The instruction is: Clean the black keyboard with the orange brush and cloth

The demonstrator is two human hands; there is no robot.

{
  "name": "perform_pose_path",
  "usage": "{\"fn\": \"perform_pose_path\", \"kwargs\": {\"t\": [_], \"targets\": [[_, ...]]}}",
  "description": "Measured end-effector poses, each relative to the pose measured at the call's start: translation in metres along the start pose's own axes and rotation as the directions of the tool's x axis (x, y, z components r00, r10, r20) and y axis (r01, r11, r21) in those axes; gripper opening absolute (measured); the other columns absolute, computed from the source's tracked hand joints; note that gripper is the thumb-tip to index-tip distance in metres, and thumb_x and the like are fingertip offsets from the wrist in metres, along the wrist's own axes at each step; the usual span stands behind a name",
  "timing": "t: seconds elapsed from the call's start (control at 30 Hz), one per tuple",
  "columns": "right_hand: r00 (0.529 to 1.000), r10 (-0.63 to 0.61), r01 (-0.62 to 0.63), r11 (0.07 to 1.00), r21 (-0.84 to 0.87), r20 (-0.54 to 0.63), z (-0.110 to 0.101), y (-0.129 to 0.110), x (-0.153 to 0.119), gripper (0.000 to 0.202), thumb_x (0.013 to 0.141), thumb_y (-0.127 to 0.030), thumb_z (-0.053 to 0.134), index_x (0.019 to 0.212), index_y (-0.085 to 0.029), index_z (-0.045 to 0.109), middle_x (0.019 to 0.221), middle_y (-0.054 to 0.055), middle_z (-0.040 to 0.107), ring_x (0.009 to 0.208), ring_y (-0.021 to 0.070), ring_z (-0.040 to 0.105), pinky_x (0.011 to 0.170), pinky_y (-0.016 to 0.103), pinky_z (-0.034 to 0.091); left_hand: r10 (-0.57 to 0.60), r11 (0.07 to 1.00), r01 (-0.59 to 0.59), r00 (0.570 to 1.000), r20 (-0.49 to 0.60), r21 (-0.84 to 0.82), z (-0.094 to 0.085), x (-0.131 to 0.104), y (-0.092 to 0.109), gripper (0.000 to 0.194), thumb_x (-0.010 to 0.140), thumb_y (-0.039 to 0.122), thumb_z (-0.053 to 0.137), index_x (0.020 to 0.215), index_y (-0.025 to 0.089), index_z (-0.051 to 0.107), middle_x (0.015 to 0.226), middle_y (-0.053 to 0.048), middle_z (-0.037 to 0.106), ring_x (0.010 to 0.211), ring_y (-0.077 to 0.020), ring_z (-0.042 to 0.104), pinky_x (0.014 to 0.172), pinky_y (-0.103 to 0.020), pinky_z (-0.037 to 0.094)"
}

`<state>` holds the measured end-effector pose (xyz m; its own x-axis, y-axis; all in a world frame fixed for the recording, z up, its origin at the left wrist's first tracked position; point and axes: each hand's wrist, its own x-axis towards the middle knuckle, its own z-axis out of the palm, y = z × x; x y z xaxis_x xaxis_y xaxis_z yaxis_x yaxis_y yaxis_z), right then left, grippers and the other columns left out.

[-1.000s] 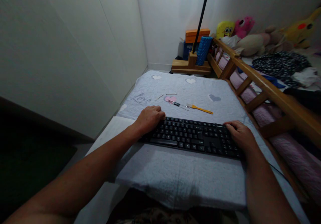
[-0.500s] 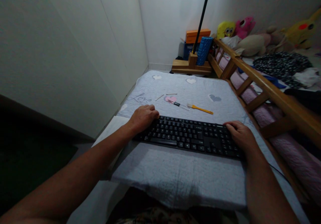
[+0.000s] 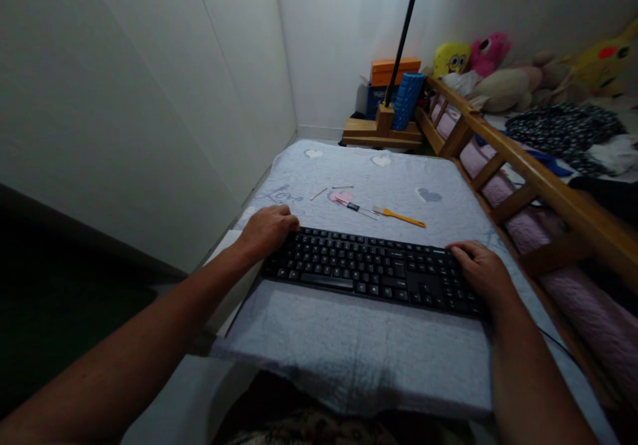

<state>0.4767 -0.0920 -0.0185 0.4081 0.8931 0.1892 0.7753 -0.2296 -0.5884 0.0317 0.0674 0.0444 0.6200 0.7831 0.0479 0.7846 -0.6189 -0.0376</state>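
Observation:
A black computer keyboard (image 3: 359,266) lies across the cloth-covered table in front of me. My left hand (image 3: 270,231) is closed on its far left corner, the curled fingertips at the back edge. At the other end my right hand (image 3: 479,267) grips the right side, thumb on top near the number keys and the other fingers partly hidden. Beyond the keyboard lie a brush (image 3: 401,216) with a yellow handle and tweezers (image 3: 353,206) with a dark middle. Two thin white sticks, which look like cotton swabs (image 3: 319,194), rest a little further back.
The table carries a pale blue cloth (image 3: 359,329) with heart prints. A white cabinet (image 3: 199,99) stands along the left. To the right runs a wooden bed rail (image 3: 523,173), with plush toys behind it. A black pole (image 3: 405,33) on a wooden base, a blue roller (image 3: 407,101) and boxes stand at the back.
My left hand has slid left along the keyboard's back edge to its corner, uncovering more keys. My right hand stays at the right end, and the keyboard looks nearly still.

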Motion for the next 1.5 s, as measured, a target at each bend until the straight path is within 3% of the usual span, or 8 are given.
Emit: {"fn": "perform_pose_path", "kwargs": {"t": [0.47, 0.83, 0.97, 1.13, 1.5], "targets": [[1.0, 0.009, -0.009, 1.0, -0.001, 0.011, -0.002, 0.0, 0.0, 0.035, 0.082, -0.045, 0.048, 0.085, -0.02, 0.073, 0.099, 0.01, 0.074, 0.098, 0.0281, 0.066, 0.096, 0.042, 0.048, -0.069, 0.983, 0.064, 0.997, -0.028, -0.171, 0.005, -0.012, -0.016, 0.036, 0.095, 0.034, 0.046, 0.098, 0.02, 0.079, 0.098, -0.01, 0.071, 0.085, -0.0212, 0.064, 0.074, -0.031, 0.044], [0.999, 0.032, -0.032, 0.999, -0.016, 0.008, -0.002, -0.006, -0.001, 0.036, 0.08, -0.046, 0.047, 0.083, -0.021, 0.072, 0.099, 0.011, 0.074, 0.098, 0.028, 0.067, 0.095, 0.041, 0.049, -0.134, 0.987, 0.132, 0.991, -0.02, -0.091, 0.006, -0.022, -0.024, 0.035, 0.096, 0.033, 0.046, 0.099, 0.021, 0.079, 0.103, -0.01, 0.073, 0.088, -0.022, 0.067, 0.073, -0.029, 0.046], [1.0, 0.019, -0.019, 1.0, -0.018, 0.008, -0.002, -0.004, -0.001, 0.036, 0.081, -0.046, 0.047, 0.083, -0.021, 0.072, 0.098, 0.011, 0.074, 0.098, 0.0278, 0.067, 0.094, 0.041, 0.049, -0.19, 0.981, 0.189, 0.982, -0.019, -0.042, -0.002, -0.024, -0.022, 0.033, 0.096, 0.033, 0.048, 0.098, 0.021, 0.078, 0.102, -0.009, 0.073, 0.085, -0.0212, 0.066, 0.069, -0.029, 0.044], [1.0, 0.019, -0.019, 1.0, -0.022, -0.002, -0.001, -0.003, -0.001, 0.035, 0.081, -0.046, 0.048, 0.082, -0.022, 0.073, 0.097, 0.01, 0.075, 0.097, 0.0273, 0.067, 0.095, 0.04, 0.049, -0.225, 0.968, 0.218, 0.973, -0.048, -0.129, -0.006, -0.023, -0.013, 0.031, 0.095, 0.037, 0.051, 0.102, 0.02, 0.077, 0.103, -0.008, 0.072, 0.089, -0.0206, 0.067, 0.073, -0.028, 0.046], [1.0, 0.018, -0.018, 0.999, -0.03, 0.014, -0.001, -0.002, 0.0, 0.035, 0.081, -0.046, 0.048, 0.084, -0.021, 0.073, 0.099, 0.011, 0.074, 0.098, 0.0282, 0.067, 0.096, 0.042, 0.048, -0.239, 0.966, 0.243, 0.97, 0.053, -0.089, -0.009, -0.028, 0.002, 0.032, 0.096, 0.036, 0.049, 0.099, 0.02, 0.077, 0.099, -0.008, 0.07, 0.085, -0.0216, 0.066, 0.069, -0.029, 0.043]]}}
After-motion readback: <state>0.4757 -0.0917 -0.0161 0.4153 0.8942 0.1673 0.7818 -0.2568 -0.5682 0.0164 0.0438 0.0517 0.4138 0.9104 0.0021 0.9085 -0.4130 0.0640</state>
